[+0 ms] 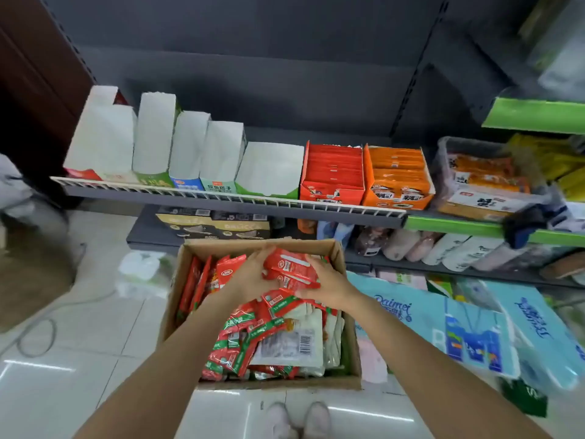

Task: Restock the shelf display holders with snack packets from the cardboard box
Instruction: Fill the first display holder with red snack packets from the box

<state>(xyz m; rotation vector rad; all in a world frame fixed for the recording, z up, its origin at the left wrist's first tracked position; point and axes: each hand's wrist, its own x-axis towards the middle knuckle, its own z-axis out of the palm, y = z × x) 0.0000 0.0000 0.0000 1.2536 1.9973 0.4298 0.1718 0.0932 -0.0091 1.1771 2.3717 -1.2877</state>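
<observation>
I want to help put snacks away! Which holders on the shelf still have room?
The five white holders left of the red holder look empty. The red and orange holder are packed full. Both hands, left hand and right hand, hold red packets over the box.

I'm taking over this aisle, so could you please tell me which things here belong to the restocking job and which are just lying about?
Belongs to the job:
- cardboard box
- red snack packets, held between left hand and right hand
- empty white display holders
- filled red holder
- filled orange holder

Just lying about:
- blue tissue packs
- grey cable
- crumpled plastic bag
</observation>
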